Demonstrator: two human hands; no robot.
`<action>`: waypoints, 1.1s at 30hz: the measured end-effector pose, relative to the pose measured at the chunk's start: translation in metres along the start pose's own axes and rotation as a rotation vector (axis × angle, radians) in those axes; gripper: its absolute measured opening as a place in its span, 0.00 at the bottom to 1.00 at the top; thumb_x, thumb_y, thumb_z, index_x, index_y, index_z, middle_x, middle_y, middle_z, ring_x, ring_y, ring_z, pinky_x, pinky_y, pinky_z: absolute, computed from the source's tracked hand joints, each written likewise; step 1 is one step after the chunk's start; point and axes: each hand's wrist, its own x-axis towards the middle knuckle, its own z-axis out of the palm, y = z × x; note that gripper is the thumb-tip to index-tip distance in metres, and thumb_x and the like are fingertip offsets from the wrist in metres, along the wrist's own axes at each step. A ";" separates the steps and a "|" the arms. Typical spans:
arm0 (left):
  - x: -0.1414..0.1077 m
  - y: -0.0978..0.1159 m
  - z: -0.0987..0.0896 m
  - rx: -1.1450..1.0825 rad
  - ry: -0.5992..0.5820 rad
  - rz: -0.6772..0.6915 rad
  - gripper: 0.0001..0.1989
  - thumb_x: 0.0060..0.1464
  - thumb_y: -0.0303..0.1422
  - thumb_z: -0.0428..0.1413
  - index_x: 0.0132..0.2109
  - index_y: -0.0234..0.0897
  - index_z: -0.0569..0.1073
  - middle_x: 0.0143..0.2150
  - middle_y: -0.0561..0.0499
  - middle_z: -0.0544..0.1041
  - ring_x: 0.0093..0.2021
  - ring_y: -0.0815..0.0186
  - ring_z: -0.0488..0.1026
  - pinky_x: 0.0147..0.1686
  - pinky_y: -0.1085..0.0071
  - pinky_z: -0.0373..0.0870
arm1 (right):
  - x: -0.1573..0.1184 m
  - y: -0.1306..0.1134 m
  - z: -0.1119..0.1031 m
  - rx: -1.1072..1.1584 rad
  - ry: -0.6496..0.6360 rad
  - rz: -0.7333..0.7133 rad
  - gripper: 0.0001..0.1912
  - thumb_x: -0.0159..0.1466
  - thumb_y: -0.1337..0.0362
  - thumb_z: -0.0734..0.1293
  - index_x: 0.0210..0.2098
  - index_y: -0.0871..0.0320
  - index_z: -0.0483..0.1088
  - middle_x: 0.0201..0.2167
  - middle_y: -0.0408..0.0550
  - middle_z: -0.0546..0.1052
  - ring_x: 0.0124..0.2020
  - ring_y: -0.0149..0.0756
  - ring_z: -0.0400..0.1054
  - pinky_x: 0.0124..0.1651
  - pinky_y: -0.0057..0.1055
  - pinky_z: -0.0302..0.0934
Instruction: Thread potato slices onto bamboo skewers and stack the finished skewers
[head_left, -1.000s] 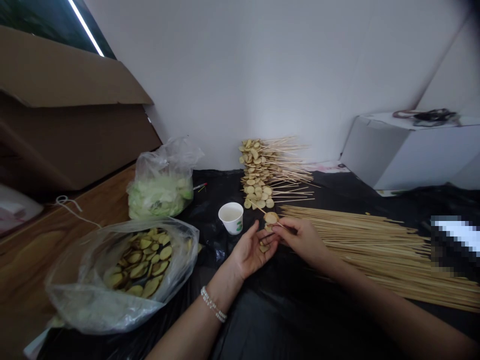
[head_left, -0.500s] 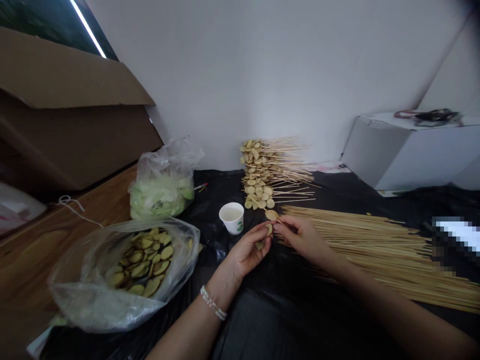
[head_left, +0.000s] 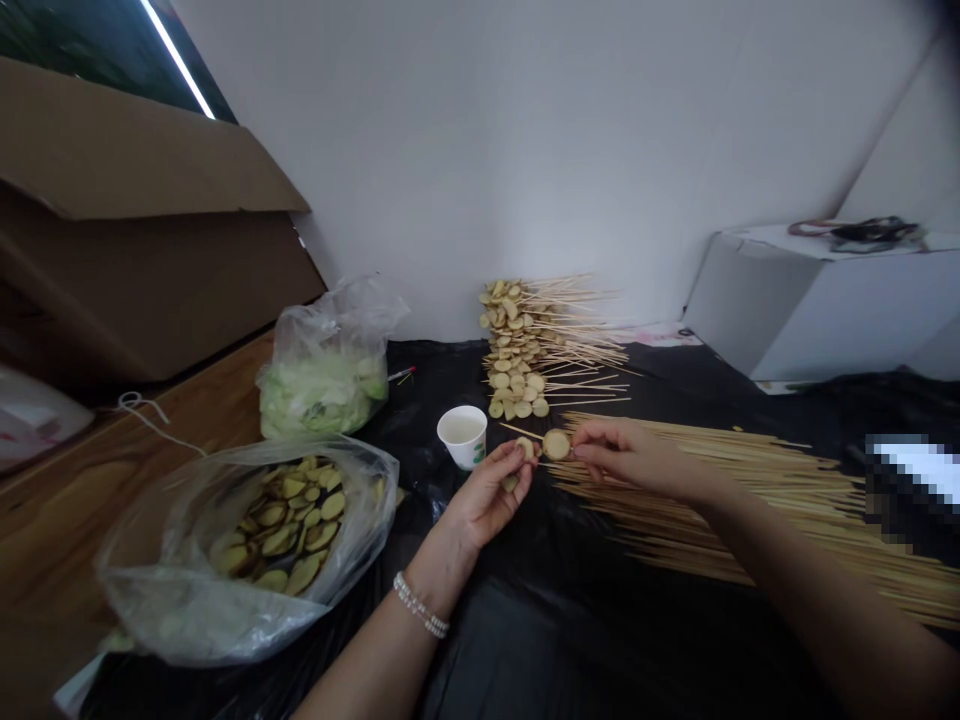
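My left hand (head_left: 499, 492) pinches a potato slice (head_left: 525, 449) between thumb and fingers, with another slice partly hidden in the palm. To its right, my right hand (head_left: 619, 455) is closed on a thin wooden skewer (head_left: 520, 431) whose tip points left past the left fingers. A round potato slice (head_left: 556, 445) sits on that skewer, close to the right fingertips. Beyond both hands lies a pile of loaded potato skewers (head_left: 517, 350), sticks pointing right. Below my right wrist are loose bare skewers (head_left: 720, 500).
On the left, an open plastic bag (head_left: 247, 630) holds potato slices, and a tied bag (head_left: 322, 385) holds pale green vegetable pieces. A white paper cup (head_left: 463, 440) stands near my left hand. Black plastic sheeting (head_left: 540, 620) covers the work surface. A cardboard box (head_left: 150, 290) and white box (head_left: 832, 290) flank it.
My right hand has shifted right and the skewer has swung nearly level, its slice now facing me. My left hand has moved slightly left, still gripping its slice.
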 end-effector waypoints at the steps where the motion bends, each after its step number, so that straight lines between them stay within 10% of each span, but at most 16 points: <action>1: 0.001 0.000 0.000 -0.006 0.017 0.012 0.05 0.52 0.19 0.57 0.37 0.30 0.74 0.34 0.49 0.76 0.33 0.74 0.75 0.33 0.84 0.73 | -0.001 0.001 -0.005 -0.029 -0.009 -0.004 0.11 0.62 0.58 0.61 0.31 0.58 0.69 0.22 0.41 0.70 0.24 0.29 0.60 0.29 0.27 0.53; 11: 0.006 0.001 -0.003 0.007 0.142 0.062 0.06 0.51 0.20 0.57 0.38 0.29 0.75 0.39 0.46 0.77 0.38 0.71 0.76 0.36 0.80 0.74 | -0.004 0.009 -0.026 -0.249 -0.042 0.044 0.14 0.62 0.57 0.60 0.29 0.58 0.73 0.23 0.43 0.72 0.25 0.32 0.63 0.29 0.28 0.54; 15: 0.003 -0.001 0.000 0.147 0.132 0.079 0.07 0.48 0.30 0.62 0.31 0.32 0.71 0.27 0.52 0.73 0.25 0.77 0.70 0.19 0.87 0.63 | -0.001 0.013 -0.025 -0.204 0.033 0.029 0.14 0.62 0.56 0.61 0.29 0.58 0.71 0.24 0.44 0.72 0.27 0.33 0.64 0.31 0.29 0.55; 19: -0.005 0.004 0.007 0.458 0.126 0.416 0.17 0.47 0.40 0.62 0.25 0.33 0.66 0.17 0.60 0.57 0.16 0.81 0.51 0.14 0.84 0.44 | 0.001 0.014 -0.025 -0.201 0.097 0.017 0.14 0.62 0.56 0.60 0.24 0.57 0.66 0.22 0.42 0.70 0.26 0.32 0.63 0.31 0.28 0.54; 26: -0.017 0.059 -0.013 0.979 0.590 1.007 0.17 0.52 0.42 0.54 0.43 0.35 0.74 0.21 0.57 0.66 0.21 0.73 0.59 0.21 0.77 0.55 | 0.003 0.017 -0.020 -0.224 0.122 0.011 0.15 0.62 0.55 0.60 0.26 0.57 0.68 0.22 0.42 0.71 0.26 0.32 0.63 0.31 0.29 0.54; 29: -0.018 0.075 -0.026 1.313 0.757 0.895 0.21 0.50 0.40 0.54 0.49 0.35 0.73 0.18 0.58 0.64 0.21 0.69 0.62 0.24 0.74 0.56 | 0.005 0.021 -0.016 -0.199 0.108 0.016 0.14 0.62 0.55 0.61 0.29 0.57 0.71 0.23 0.42 0.72 0.26 0.33 0.63 0.31 0.30 0.55; 33: -0.015 0.070 -0.028 1.536 0.662 0.725 0.15 0.51 0.34 0.51 0.42 0.35 0.77 0.22 0.52 0.72 0.25 0.67 0.67 0.26 0.73 0.58 | 0.007 0.025 -0.014 -0.190 0.092 0.015 0.14 0.62 0.55 0.61 0.30 0.57 0.71 0.22 0.42 0.72 0.26 0.33 0.64 0.32 0.30 0.55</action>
